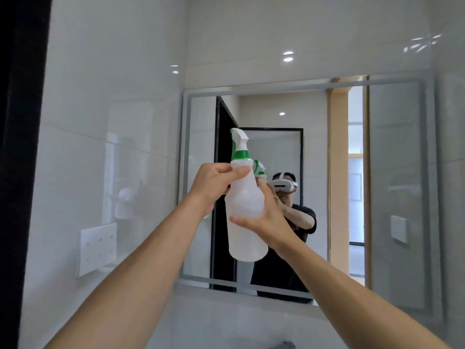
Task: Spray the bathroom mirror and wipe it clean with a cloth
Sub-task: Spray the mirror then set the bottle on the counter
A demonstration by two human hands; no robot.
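A translucent white spray bottle (245,212) with a green collar and white trigger head is held upright in front of the wall mirror (392,172). My left hand (214,183) grips the bottle's shoulder just under the green collar, thumb across its front. My right hand (264,217) wraps the bottle's body from the right side. The nozzle points left. The mirror reflects a person in a dark shirt wearing a headset, and the bottle. No cloth is in view.
Glossy white tiles cover the walls. A white switch plate (97,248) sits on the left wall. A dark door frame (17,172) borders the far left. A grey tap top (284,345) peeks in at the bottom edge.
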